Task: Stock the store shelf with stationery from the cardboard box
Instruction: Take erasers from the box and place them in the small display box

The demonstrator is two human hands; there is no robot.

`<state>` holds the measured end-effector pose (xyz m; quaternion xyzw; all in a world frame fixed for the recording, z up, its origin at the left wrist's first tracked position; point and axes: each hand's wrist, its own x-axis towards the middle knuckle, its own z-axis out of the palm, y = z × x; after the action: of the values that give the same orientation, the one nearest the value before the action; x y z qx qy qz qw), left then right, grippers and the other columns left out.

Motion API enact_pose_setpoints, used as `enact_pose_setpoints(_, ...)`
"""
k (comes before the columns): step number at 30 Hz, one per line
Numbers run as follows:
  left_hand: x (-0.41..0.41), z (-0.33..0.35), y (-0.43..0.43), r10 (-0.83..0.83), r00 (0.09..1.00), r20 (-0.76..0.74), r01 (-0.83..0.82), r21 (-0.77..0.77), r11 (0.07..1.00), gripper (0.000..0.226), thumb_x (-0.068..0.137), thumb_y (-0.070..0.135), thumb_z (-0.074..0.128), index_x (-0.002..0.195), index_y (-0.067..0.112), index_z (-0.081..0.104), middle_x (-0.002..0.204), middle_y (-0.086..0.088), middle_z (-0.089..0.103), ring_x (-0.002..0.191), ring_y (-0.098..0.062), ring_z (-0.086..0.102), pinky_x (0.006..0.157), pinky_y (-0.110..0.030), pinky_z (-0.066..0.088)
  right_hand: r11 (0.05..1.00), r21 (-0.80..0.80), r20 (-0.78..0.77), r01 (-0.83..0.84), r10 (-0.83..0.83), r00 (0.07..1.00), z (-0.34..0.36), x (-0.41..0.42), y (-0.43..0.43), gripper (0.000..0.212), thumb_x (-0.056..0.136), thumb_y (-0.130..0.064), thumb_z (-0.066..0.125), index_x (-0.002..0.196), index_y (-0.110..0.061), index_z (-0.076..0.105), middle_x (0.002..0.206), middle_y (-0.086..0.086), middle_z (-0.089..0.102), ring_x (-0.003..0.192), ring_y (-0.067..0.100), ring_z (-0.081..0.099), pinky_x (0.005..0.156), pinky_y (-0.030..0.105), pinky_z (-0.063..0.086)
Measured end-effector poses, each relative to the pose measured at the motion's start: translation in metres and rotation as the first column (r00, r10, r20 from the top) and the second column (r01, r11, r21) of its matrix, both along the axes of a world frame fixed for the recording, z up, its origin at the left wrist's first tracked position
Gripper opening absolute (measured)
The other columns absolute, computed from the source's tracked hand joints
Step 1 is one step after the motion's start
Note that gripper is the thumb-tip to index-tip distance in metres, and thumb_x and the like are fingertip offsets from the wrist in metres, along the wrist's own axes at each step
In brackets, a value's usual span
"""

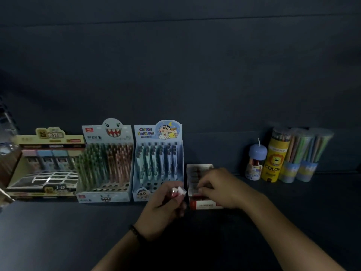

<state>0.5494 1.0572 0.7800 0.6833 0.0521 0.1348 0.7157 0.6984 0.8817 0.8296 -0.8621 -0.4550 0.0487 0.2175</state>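
A small open red-and-white box of dark items lies on the dark shelf, just right of the cartoon pen display. My right hand reaches into this box, fingers curled on the items inside. My left hand hovers in front of the pen display and pinches a small white-ended piece between its fingertips. The cardboard box is out of view.
Along the back stand a cream display box, a shark-faced pencil display, a blue-capped tube, a yellow coloured-pencil tube and clear pencil tubes. Dark shelf surface spreads in front.
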Motion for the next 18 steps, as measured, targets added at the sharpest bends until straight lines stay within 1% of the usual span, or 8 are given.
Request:
enact_pose_setpoints(2, 0.002, 0.008, -0.007, 0.013, 1.0, 0.021, -0.009, -0.21, 0.978, 0.02, 0.103, -0.003, 0.055, 0.119, 0.004, 0.064, 0.091, -0.018, 0.069, 0.086, -0.032, 0.07, 0.075, -0.038, 0.059, 0.957, 0.268, -0.058, 0.114, -0.102, 0.993, 0.002, -0.014, -0.008, 0.014, 0.096, -0.028, 0.074, 0.107, -0.03, 0.082, 0.101, -0.021, 0.075, 0.096, -0.004, 0.068, 0.085, 0.016, 0.053)
enact_pose_setpoints(4, 0.005, 0.016, -0.014, 0.038, 0.999, 0.029, -0.024, -0.383, 0.923, 0.017, 0.098, -0.003, 0.06, 0.115, -0.001, 0.064, 0.1, -0.021, 0.073, 0.096, -0.039, 0.075, 0.08, -0.043, 0.063, 0.841, 0.51, -0.127, 0.182, -0.135, 0.983, 0.001, -0.035, -0.015, 0.014, 0.09, -0.024, 0.082, 0.102, -0.031, 0.082, 0.095, -0.021, 0.077, 0.094, -0.003, 0.071, 0.082, 0.014, 0.053)
enact_pose_setpoints(6, 0.011, 0.023, -0.021, 0.054, 0.997, 0.053, -0.025, -0.432, 0.901, 0.022, 0.089, 0.004, 0.069, 0.11, -0.002, 0.065, 0.106, -0.025, 0.074, 0.101, -0.04, 0.074, 0.082, -0.046, 0.064, 0.788, 0.576, -0.198, 0.216, -0.122, 0.973, -0.001, -0.054, -0.018, 0.015, 0.086, -0.022, 0.086, 0.098, -0.031, 0.081, 0.09, -0.018, 0.077, 0.09, 0.002, 0.073, 0.081, 0.018, 0.055)
enact_pose_setpoints(10, 0.027, 0.029, -0.033, 0.134, 0.988, 0.081, -0.105, -0.291, 0.951, 0.007, 0.093, 0.01, 0.07, 0.098, 0.005, 0.07, 0.097, -0.027, 0.072, 0.087, -0.031, 0.07, 0.08, -0.044, 0.063, 0.704, 0.636, -0.295, 0.317, -0.158, 0.942, -0.01, -0.064, -0.02, 0.017, 0.082, -0.022, 0.09, 0.092, -0.031, 0.08, 0.091, -0.013, 0.076, 0.088, 0.006, 0.073, 0.08, 0.024, 0.057)
enact_pose_setpoints(13, 0.037, 0.025, -0.038, 0.154, 0.979, 0.133, -0.142, -0.094, 0.985, 0.008, 0.092, 0.024, 0.075, 0.091, 0.016, 0.072, 0.094, -0.026, 0.072, 0.085, -0.034, 0.068, 0.085, -0.059, 0.058, 0.648, 0.672, -0.303, 0.359, -0.202, 0.931, -0.011, -0.062, -0.022, 0.017, 0.082, -0.02, 0.089, 0.089, -0.032, 0.08, 0.092, -0.013, 0.076, 0.089, 0.009, 0.073, 0.081, 0.031, 0.06)
enact_pose_setpoints(14, 0.039, 0.024, -0.039, 0.157, 0.975, 0.159, -0.155, -0.025, 0.988, 0.006, 0.094, 0.023, 0.075, 0.091, 0.019, 0.072, 0.091, -0.022, 0.073, 0.084, -0.034, 0.069, 0.083, -0.058, 0.058, 0.641, 0.673, -0.314, 0.369, -0.203, 0.927, -0.01, -0.06, -0.024, 0.016, 0.083, -0.019, 0.088, 0.089, -0.032, 0.08, 0.092, -0.013, 0.077, 0.089, 0.009, 0.074, 0.082, 0.034, 0.061)
enact_pose_setpoints(16, 0.041, 0.022, -0.038, 0.17, 0.966, 0.196, -0.196, 0.119, 0.973, 0.01, 0.097, 0.02, 0.073, 0.091, 0.028, 0.073, 0.083, -0.008, 0.073, 0.078, -0.023, 0.07, 0.073, -0.042, 0.062, 0.658, 0.651, -0.329, 0.378, -0.204, 0.922, -0.007, -0.057, -0.028, 0.014, 0.087, -0.018, 0.084, 0.09, -0.031, 0.079, 0.091, -0.013, 0.078, 0.089, 0.008, 0.074, 0.083, 0.035, 0.062)
enact_pose_setpoints(18, 0.041, 0.022, -0.037, 0.156, 0.966, 0.207, -0.196, 0.19, 0.962, 0.017, 0.097, 0.017, 0.073, 0.092, 0.033, 0.072, 0.08, -0.005, 0.073, 0.073, -0.02, 0.069, 0.067, -0.032, 0.06, 0.691, 0.623, -0.331, 0.366, -0.191, 0.924, -0.004, -0.056, -0.032, 0.013, 0.089, -0.019, 0.083, 0.091, -0.03, 0.078, 0.09, -0.014, 0.078, 0.089, 0.006, 0.074, 0.082, 0.034, 0.062)
